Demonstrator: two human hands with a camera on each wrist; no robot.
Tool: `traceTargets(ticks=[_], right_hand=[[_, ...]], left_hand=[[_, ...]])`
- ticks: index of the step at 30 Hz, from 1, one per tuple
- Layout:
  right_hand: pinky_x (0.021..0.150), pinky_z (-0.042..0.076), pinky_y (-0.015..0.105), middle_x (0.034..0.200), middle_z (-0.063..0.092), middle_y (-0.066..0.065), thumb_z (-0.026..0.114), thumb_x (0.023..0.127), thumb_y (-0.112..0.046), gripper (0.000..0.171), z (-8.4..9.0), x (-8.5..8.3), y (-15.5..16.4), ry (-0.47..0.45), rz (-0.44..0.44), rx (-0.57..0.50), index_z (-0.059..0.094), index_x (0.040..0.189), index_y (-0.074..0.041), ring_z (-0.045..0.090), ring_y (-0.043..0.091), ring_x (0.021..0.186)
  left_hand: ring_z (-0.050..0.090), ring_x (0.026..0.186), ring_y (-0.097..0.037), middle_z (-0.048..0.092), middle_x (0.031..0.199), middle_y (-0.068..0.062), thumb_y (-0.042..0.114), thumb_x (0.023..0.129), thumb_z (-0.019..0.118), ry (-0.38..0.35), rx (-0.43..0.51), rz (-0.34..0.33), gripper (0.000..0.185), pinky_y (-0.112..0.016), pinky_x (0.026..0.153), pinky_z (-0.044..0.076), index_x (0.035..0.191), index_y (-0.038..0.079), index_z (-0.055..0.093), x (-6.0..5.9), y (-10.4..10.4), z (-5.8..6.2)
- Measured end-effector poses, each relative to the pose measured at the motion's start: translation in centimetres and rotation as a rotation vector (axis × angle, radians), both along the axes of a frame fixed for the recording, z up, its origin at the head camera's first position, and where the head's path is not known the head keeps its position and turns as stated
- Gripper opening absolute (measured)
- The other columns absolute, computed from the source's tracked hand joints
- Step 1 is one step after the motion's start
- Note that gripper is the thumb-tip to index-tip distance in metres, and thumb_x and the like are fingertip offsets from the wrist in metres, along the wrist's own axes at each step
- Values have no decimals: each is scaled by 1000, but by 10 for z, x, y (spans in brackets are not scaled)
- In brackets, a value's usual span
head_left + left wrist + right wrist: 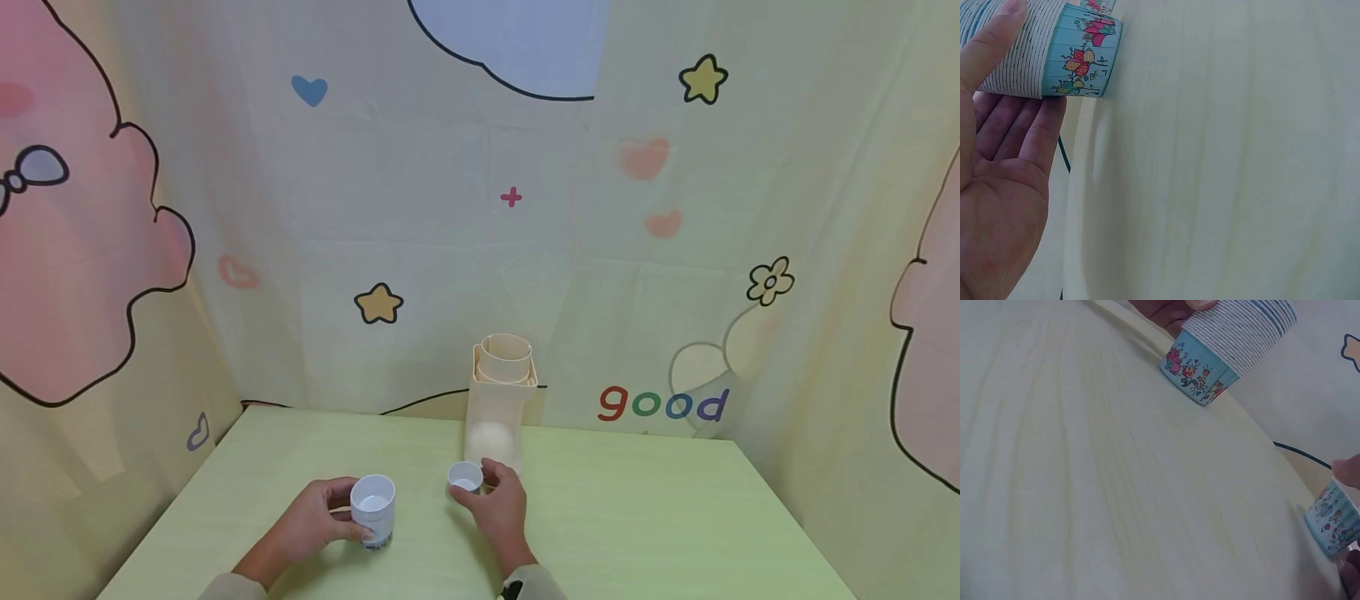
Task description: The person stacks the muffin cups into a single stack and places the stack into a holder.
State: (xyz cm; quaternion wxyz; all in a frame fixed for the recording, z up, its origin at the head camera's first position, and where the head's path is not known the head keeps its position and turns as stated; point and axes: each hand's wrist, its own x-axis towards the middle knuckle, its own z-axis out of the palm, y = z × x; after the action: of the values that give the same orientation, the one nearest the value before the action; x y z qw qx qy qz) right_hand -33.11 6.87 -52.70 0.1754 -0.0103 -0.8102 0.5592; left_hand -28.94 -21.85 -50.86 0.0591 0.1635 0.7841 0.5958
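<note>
Soft, even, bright light, faint shadows under the hands, no glare, wrist views slightly soft and washed out

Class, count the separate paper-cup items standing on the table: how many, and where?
2. A nested stack of cups in the left hand, and a single small cup at the right hand. The stack's own number cannot be counted.

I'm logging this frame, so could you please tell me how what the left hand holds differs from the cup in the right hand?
The stack of paper cups in the left hand is taller, many rims nested together; the single cup in the right hand is short. The stack stands nearer the table's front edge, the single cup closer to the cream dispenser. Both are white inside with blue floral bases, standing upright.
</note>
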Motion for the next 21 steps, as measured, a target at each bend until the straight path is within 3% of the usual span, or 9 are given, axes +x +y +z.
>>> traceTargets(ticks=[7,17,21], right_hand=[[84,56,33,105,71,13,99,63,-16,67,-4,-8,-3,-15,-3,40,69,120,4,65,22,95],[86,57,39,104,72,13,98,64,-15,63,-1,-2,0,-59,9,32,70,117,4,65,23,95],[84,56,35,104,73,13,97,65,-13,60,-2,-2,1,-39,19,33,70,115,3,66,23,94]], left_hand=[[67,119,-35,66,131,-24,17,73,93,0,0,-5,74,-34,95,61,133,-9,59,0,1,-1],[67,119,-36,66,131,-25,16,73,93,8,-4,-12,74,-33,95,61,134,-9,59,2,2,1],[67,119,-35,66,131,-25,17,73,94,8,-8,-7,75,-32,95,61,134,-9,59,2,2,1]])
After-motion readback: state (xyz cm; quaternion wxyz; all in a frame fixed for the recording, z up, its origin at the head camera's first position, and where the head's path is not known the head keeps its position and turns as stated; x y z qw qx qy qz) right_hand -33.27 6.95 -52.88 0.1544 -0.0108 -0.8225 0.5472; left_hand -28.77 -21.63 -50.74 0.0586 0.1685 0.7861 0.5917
